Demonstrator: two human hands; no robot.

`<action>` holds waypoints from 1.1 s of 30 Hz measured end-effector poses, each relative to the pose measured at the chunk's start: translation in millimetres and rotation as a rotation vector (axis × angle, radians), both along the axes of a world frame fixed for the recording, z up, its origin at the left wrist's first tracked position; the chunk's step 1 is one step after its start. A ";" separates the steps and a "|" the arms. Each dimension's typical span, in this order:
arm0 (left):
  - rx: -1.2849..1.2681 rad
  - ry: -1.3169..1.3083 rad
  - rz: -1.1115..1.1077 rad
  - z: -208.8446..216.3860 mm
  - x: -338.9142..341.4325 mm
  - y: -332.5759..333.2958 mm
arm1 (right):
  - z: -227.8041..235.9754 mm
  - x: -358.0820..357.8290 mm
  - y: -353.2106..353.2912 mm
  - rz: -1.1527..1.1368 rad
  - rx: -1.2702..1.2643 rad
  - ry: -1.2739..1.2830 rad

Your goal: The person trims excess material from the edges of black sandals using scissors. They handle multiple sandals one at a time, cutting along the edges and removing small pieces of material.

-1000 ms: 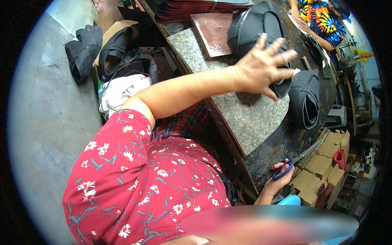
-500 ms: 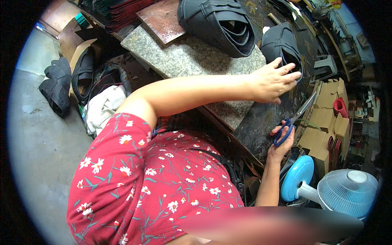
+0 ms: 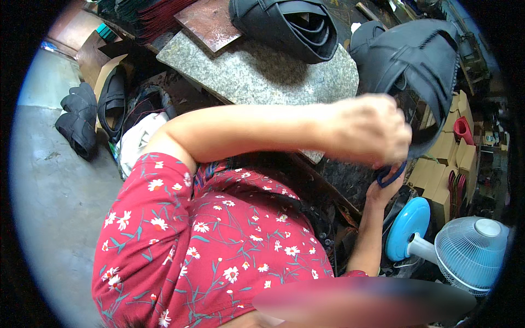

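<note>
At the left of the frame dark shoe parts [image 3: 82,117] lie on the floor beside a cardboard box [image 3: 104,71], as they did a second ago. Up the middle, the grey stone slab [image 3: 257,71] on the desk carries a roll of black pieces [image 3: 290,24] — untouched.

The change is at centre right. The left hand [image 3: 372,131], which lay spread flat on a black piece a second ago and reached along the desk half a second ago, is now closed into a fist and raised, gripping the edge of a black upper [image 3: 421,71] lifted off the desk into the upper right of the frame. Just below, the right hand [image 3: 383,188] has come up to meet it, fingers closed on blue-handled scissors [image 3: 391,175] — the work seems to pass from picking a piece to trimming it.

Lower right, a blue fan [image 3: 465,246] stands near stacked boxes [image 3: 443,164].
</note>
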State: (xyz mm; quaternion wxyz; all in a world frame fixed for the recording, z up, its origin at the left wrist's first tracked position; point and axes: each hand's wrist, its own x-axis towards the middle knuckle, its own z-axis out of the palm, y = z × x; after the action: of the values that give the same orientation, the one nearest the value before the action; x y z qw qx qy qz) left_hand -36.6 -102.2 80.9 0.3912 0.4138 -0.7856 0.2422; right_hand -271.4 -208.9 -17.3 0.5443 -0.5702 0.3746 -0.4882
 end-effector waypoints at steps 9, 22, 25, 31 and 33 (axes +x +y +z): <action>0.620 0.035 -0.335 -13.0 -26.9 117.1 | 14.4 3.6 14.6 0.120 -0.115 0.089; 0.306 0.648 0.030 -49.4 9.4 113.5 | 52.9 8.3 30.6 0.538 -0.102 0.823; 0.273 0.907 0.071 -61.1 28.6 113.2 | 61.8 8.2 28.3 0.574 -0.202 0.764; 0.536 0.895 0.029 -67.8 47.8 122.9 | 110.0 -1.3 15.2 0.571 -0.504 1.061; 0.504 0.862 0.040 -68.4 48.0 121.0 | 130.9 -0.6 15.4 0.593 -0.608 1.093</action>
State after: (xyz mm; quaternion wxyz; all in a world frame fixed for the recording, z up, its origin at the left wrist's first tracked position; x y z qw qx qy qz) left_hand 11.4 18.8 12.5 0.5633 0.5730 -0.5784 -0.1407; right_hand -272.1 -193.5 113.6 0.2039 -0.9399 0.2702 -0.0447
